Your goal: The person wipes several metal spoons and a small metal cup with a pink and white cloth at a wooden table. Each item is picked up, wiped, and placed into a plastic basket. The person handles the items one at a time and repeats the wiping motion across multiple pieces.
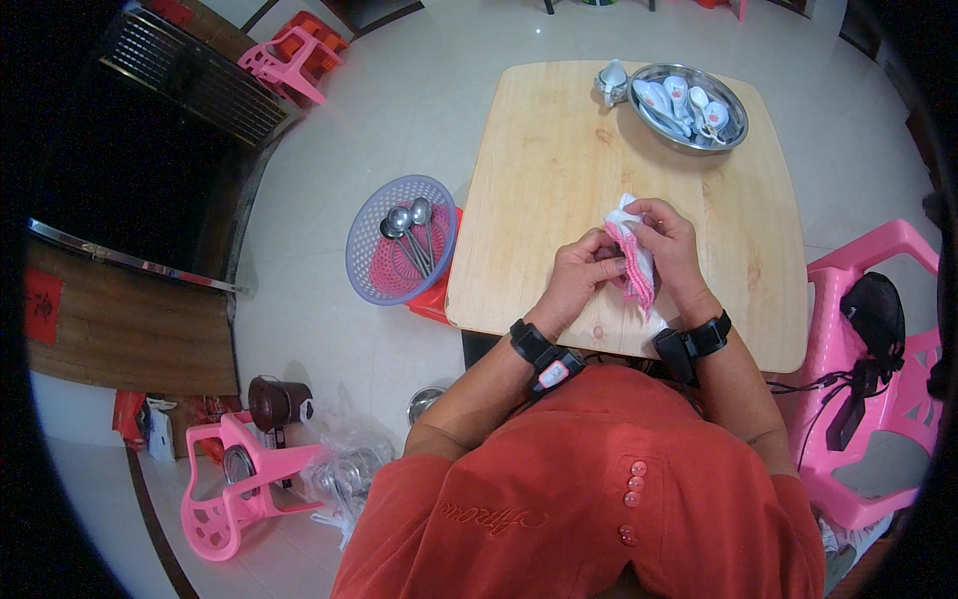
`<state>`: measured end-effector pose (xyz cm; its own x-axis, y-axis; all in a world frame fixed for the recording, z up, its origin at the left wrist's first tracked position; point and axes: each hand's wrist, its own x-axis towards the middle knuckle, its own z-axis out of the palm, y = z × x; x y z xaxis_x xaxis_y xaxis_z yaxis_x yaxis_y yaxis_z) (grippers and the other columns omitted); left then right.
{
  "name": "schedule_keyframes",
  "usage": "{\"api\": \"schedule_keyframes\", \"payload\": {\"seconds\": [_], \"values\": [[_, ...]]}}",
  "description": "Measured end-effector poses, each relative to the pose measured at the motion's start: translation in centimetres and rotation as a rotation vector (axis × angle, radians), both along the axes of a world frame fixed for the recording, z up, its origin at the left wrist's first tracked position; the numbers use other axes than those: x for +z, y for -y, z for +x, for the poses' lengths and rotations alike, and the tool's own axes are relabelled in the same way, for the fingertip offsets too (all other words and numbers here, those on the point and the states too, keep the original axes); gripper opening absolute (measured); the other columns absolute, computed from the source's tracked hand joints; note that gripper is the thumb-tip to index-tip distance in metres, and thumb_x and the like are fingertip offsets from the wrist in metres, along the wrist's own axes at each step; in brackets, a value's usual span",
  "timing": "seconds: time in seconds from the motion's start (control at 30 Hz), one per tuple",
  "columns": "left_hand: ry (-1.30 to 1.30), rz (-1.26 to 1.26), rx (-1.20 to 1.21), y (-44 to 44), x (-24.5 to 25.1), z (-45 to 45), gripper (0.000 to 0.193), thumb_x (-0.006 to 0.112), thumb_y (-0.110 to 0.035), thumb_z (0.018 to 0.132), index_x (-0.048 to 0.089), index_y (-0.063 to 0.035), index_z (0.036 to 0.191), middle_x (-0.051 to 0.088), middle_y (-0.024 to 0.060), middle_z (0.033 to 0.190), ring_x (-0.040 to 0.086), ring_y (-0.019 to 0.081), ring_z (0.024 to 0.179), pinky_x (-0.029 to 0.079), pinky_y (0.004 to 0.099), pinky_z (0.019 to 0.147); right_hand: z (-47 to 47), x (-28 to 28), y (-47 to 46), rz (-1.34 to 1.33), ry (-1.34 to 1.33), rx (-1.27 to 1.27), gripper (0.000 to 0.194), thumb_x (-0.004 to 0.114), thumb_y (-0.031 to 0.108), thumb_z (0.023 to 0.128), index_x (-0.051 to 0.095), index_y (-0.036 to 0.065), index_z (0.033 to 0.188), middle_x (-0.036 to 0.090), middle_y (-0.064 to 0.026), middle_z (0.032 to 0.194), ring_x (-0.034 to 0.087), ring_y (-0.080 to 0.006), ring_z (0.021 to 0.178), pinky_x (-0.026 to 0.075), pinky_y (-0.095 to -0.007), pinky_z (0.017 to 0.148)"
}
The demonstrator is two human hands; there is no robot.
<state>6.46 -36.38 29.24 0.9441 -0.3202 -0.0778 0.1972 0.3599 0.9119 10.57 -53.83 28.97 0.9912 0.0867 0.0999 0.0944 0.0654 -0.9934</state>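
Note:
Over the front half of a wooden table [539, 187], my left hand [580, 273] and my right hand [666, 239] hold a white cloth with a pink edge [635, 258] between them. The fingers of both hands pinch the cloth, which is bunched up; whether something is wrapped inside cannot be told. At the table's far side, a steel bowl [737, 138] holds several white ceramic spoons [676, 93]. Just left of the bowl stands a small patterned ceramic pitcher [612, 84].
Left of the table, a purple plastic basket [359, 262] holds several metal ladles [400, 219] above a red stool [434, 303]. A pink plastic chair [827, 314] with a black mesh bag [874, 314] and cables stands at the right. Another pink chair [281, 472] is at lower left.

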Motion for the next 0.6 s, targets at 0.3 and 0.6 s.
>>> {"api": "schedule_keyframes", "payload": {"seconds": [0.3,0.6], "values": [[0.004,-0.021,-0.005,-0.03,-0.01,-0.06,0.041,0.069,-0.002,0.092,0.060,-0.0003,0.132,0.066,0.0028,0.111,0.063,0.0125,0.098,0.054,0.0264,0.086,-0.08,0.15,-0.03,0.012,-0.011,0.007,0.021,0.068,0.007,0.086,0.069,0.001,0.106,0.057,0.0021,0.077,0.052,-0.0069,0.069,0.045,-0.0230,0.062],[0.003,-0.033,-0.010,-0.01,-0.37,0.10,0.043,0.070,-0.002,0.091,0.060,-0.0018,0.133,0.066,0.0024,0.112,0.063,0.0121,0.099,0.053,0.0265,0.087,-0.16,0.21,-0.04,-0.009,-0.012,0.004,0.021,0.070,0.007,0.086,0.069,0.002,0.106,0.058,0.0023,0.078,0.053,-0.0068,0.070,0.045,-0.0229,0.063]]}}
